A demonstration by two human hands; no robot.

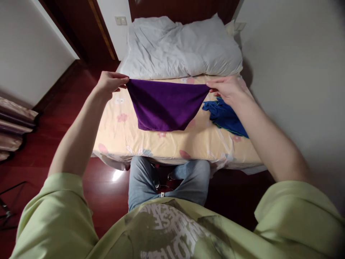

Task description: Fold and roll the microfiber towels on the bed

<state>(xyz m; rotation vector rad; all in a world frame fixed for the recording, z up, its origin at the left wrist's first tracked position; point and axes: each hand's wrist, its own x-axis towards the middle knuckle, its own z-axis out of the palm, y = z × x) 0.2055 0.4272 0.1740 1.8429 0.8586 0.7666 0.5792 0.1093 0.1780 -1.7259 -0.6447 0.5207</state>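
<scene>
Purple cloth [164, 104] is hung over the bed [115, 135], its top edge drawn nearly straight between two pinched corners. One corner is clamped between thumb and fingers of the left hand [113, 83], the other likewise by the right hand [225, 89], and the rest of the fabric is let drop, narrowing towards its lower edge. Whether that edge is in touch with the bed cannot be told. For a good hold, the pull should be matched on both sides, since a slight sag is seen along the top edge and its right end is set a little lower in view than its left. Only the corner tips should be gripped, so that nothing is bunched under the fingers; too hard a pull could let a corner be lost. Near the right hand, a blue cloth [222, 115] is crumpled on the bed, partly hidden by the forearm; the two fabrics should be held apart. Beyond the hands, reach is limited by white bedding [185, 46], piled before the headboard [183, 9]. On the right, space is closed off by the wall [291, 72]. At the left, well apart, a curtain [13, 122] and black stand [8, 214] are seen.
</scene>
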